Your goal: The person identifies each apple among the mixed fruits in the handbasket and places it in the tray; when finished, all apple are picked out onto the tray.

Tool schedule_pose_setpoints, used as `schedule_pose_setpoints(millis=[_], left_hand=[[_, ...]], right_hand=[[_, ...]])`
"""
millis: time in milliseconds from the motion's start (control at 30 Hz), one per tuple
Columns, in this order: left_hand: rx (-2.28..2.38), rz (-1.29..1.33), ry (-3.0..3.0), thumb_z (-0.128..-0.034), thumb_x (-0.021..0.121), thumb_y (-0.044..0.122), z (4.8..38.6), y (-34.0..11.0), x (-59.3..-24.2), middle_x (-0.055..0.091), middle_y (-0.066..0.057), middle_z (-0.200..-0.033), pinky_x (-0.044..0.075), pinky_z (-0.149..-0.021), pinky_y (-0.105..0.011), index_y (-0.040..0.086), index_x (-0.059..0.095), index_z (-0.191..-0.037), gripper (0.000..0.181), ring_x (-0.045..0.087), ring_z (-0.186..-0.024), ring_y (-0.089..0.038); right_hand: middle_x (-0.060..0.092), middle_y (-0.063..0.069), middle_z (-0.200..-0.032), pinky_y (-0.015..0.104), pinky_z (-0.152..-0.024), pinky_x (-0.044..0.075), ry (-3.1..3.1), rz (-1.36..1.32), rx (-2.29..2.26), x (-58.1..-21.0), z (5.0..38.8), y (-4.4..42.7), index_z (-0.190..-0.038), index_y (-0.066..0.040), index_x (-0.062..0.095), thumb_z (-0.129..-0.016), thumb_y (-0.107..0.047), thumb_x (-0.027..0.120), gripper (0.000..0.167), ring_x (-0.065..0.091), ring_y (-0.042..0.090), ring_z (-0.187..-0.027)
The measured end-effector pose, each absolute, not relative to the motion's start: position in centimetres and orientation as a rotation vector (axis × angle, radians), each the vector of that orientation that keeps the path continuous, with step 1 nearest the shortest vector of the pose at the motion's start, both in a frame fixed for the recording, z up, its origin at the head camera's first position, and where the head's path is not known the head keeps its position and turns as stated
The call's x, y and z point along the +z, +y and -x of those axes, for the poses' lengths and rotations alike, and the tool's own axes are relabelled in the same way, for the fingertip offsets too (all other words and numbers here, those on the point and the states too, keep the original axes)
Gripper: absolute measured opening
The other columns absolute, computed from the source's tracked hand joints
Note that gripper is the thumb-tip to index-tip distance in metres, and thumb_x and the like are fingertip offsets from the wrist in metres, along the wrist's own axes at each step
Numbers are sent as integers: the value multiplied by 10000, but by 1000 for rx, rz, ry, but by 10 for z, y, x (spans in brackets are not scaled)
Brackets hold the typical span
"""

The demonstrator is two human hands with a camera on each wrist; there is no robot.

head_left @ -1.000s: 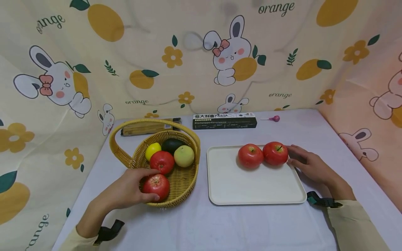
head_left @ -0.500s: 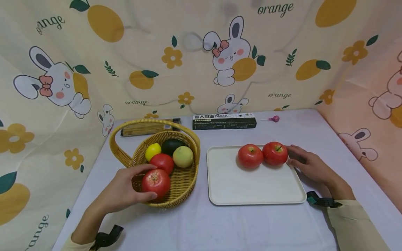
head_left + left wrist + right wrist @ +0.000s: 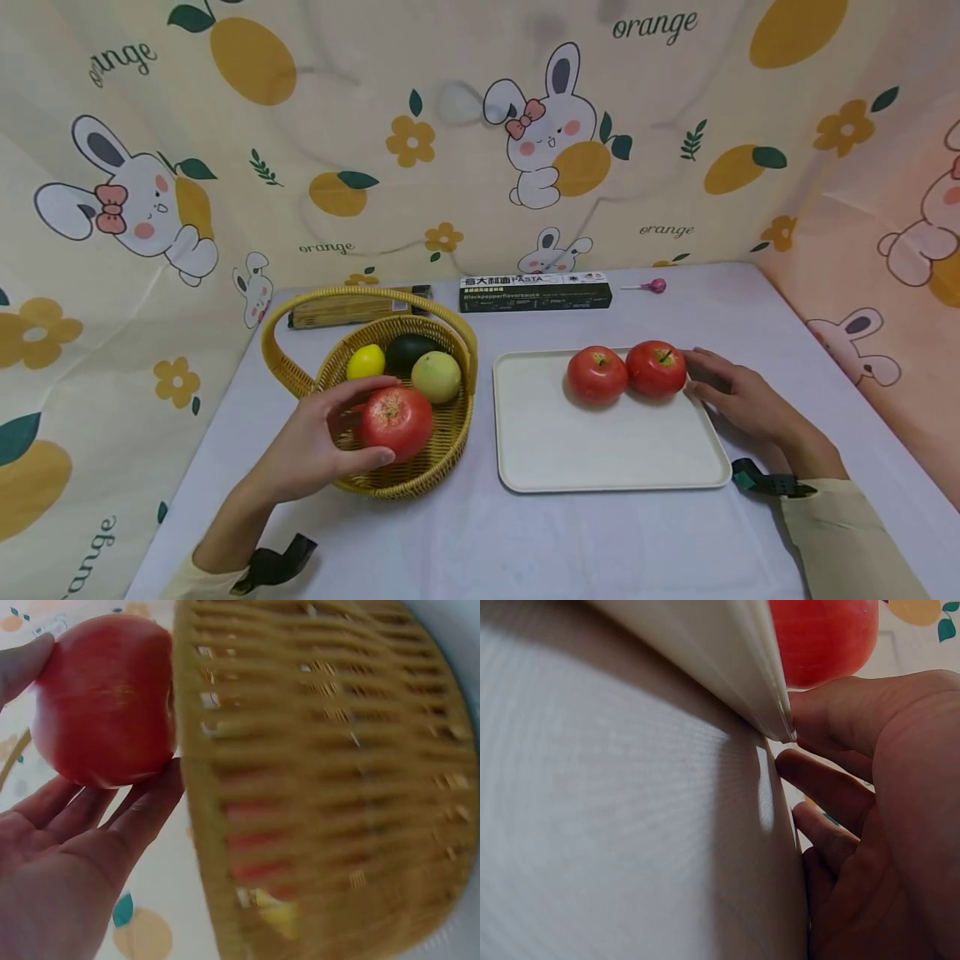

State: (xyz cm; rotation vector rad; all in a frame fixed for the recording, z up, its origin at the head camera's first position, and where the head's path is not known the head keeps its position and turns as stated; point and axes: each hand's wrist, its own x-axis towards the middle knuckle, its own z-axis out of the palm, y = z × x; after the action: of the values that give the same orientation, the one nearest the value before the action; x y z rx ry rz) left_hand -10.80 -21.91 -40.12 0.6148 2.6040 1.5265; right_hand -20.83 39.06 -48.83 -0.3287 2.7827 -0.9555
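Red, the fruit (image 3: 397,423) held between thumb and fingers of the left hand (image 3: 313,442) is now raised and shifted rightward over the basket (image 3: 453,432) at centre-left, its removal apparently begun, while the tray (image 3: 600,450) at right is touched by the loosely extended right hand (image 3: 746,400).

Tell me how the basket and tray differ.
The basket is golden and woven, the tray off-white and smooth. The basket is rounded with an arched handle; the tray is rectangular without one. The basket holds various fruits; the tray carries two red ones. Both sit on white cloth.
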Motion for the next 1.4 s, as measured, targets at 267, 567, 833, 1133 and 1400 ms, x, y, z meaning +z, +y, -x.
schedule_pose_setpoints(millis=[267, 567, 833, 1133, 1400], left_hand=[[1594, -787, 2490, -850, 944, 214, 113, -186, -391, 668, -11, -1479, 631, -1018, -312, 227, 633, -1514, 733, 649, -1316, -317], [1598, -922, 2326, -857, 933, 188, 123, -138, -386, 645, -5, -1516, 623, -1061, -384, 187, 614, -1538, 752, 665, -1343, -247], [1562, -1002, 2304, -852, 932, 205, 133, -97, -380, 661, 50, -1512, 610, -1070, -328, 202, 625, -1526, 740, 660, -1331, -166], [1608, -1026, 2243, -846, 923, 169, 143, -51, -383, 656, 32, -1520, 595, -1072, -277, 168, 650, -1503, 711, 640, -1322, -100], [1581, -1051, 2208, -857, 929, 179, 148, -7, -395, 692, -3, -1449, 582, -1043, -218, 122, 640, -1513, 719, 639, -1264, -33]], right_hand=[[301, 331, -1736, 828, -1119, 384, 2776, 326, -957, -489, 209, 391, -1699, -91, 382, -1106, -364, 658, 709, 313, 639, -1545], [307, 332, -1734, 829, -1134, 370, 2769, 330, -977, -489, 209, 392, -1694, -87, 392, -1104, -353, 664, 702, 294, 633, -1561], [300, 328, -1739, 833, -1143, 362, 2757, 315, -981, -488, 209, 391, -1696, -81, 384, -1104, -337, 667, 704, 272, 627, -1575], [307, 324, -1737, 846, -1161, 328, 2785, 315, -948, -489, 208, 391, -1691, -90, 397, -1108, -365, 652, 693, 258, 620, -1585], [279, 335, -1742, 861, -1135, 340, 2770, 290, -947, -489, 208, 392, -1708, -109, 369, -1109, -375, 645, 712, 253, 635, -1575]])
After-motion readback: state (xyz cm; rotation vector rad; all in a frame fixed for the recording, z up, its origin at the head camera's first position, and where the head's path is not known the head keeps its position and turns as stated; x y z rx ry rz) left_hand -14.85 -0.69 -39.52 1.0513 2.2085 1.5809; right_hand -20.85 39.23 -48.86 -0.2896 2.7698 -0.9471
